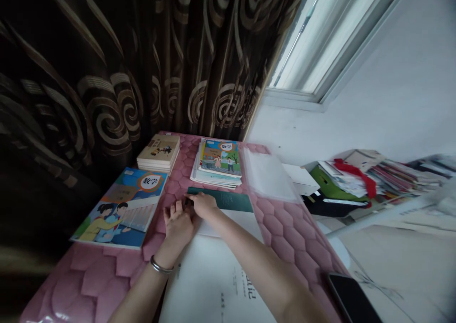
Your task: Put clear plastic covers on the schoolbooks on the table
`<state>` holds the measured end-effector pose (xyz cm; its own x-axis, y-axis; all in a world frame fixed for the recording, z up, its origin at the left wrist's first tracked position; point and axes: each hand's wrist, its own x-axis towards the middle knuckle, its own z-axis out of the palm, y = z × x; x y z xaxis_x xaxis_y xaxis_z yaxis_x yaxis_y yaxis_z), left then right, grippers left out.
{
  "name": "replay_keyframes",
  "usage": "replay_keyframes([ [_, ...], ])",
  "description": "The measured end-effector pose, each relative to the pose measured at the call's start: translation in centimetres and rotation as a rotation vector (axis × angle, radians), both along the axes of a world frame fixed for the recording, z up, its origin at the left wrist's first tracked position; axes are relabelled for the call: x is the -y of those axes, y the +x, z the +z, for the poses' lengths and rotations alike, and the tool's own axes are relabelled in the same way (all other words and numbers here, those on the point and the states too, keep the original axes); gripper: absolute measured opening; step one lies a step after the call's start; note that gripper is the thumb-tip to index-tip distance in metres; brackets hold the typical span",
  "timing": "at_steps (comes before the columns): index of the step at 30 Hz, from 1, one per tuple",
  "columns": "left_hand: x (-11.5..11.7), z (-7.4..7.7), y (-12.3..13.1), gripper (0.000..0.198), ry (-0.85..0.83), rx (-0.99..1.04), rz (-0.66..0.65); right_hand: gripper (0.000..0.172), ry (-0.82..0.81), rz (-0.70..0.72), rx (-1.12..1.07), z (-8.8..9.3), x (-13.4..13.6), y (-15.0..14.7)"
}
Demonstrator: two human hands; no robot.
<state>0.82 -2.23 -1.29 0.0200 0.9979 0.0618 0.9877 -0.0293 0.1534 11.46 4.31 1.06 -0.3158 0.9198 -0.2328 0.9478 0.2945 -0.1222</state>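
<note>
A large white book [213, 275] with dark printed characters lies in front of me, running off the bottom of the view. At its far end shows a dark green cover flap [235, 200] with small print. My right hand [203, 205] reaches across to the flap's left corner, its fingers closed there. Beside it, my left hand [178, 224], below a silver bangle, has bent fingers at the same left edge. Both hands appear to grip the book cover, but the thumbs and the exact hold are partly hidden.
Left lies a maths textbook [121, 211], with a stack of tan books [159, 153] behind it. Another textbook stack [217, 164] stands beyond the flap. Clear plastic sheets [269, 175] lie right, and a phone [351, 297] sits near the pink table's [285, 232] right edge.
</note>
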Motion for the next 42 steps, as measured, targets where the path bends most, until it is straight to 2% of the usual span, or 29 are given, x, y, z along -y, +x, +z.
replay_keyframes([
  [4, 0.1, 0.4, 0.2, 0.048, -0.009, -0.026, 0.008, 0.056, 0.046, -0.073, 0.01, -0.1, -1.1, -0.6],
  [7, 0.3, 0.4, 0.2, 0.048, 0.01, -0.054, 0.009, 0.056, 0.08, -0.098, -0.001, -0.3, -0.2, 1.3],
  [9, 0.4, 0.4, 0.1, 0.048, 0.029, -0.071, 0.004, 0.055, 0.094, -0.134, 0.0, -0.4, 1.3, 4.3],
  [13, 0.2, 1.1, 0.5, 0.05, -0.017, -0.126, -0.007, 0.046, 0.136, -0.258, 0.017, -0.8, 4.8, 12.4],
  [15, -0.1, 1.8, 1.9, 0.051, -0.075, -0.167, -0.009, 0.043, 0.159, -0.327, 0.019, -1.1, 6.2, 15.6],
  [17, -0.3, 2.6, 4.7, 0.054, -0.136, -0.171, -0.06, 0.041, 0.167, -0.378, -0.012, -1.6, 7.0, 17.4],
  [20, -0.1, 3.2, 10.5, 0.057, -0.227, -0.075, -0.295, 0.04, 0.183, -0.37, -0.116, -2.3, 7.2, 17.9],
  [22, 0.4, 2.9, 14.1, 0.056, -0.258, -0.034, -0.423, 0.04, 0.192, -0.346, -0.179, -2.5, 6.8, 17.9],
  [25, 0.9, 1.8, 16.9, 0.064, -0.303, 0.063, -0.459, 0.036, 0.19, -0.381, -0.286, -2.4, 6.2, 18.6],
  [30, 0.9, 0.9, 16.6, 0.066, -0.296, 0.135, -0.459, 0.019, 0.186, -0.543, -0.316, -2.3, 4.8, 20.6],
  [38, 1.2, 1.3, 16.8, 0.065, -0.309, 0.123, -0.441, 0.045, 0.131, -0.799, -0.166, -1.9, 0.0, 19.8],
  [42, 1.2, 1.3, 16.8, 0.066, -0.313, 0.133, -0.434, 0.052, 0.136, -0.849, -0.109, -2.0, -0.7, 19.1],
])
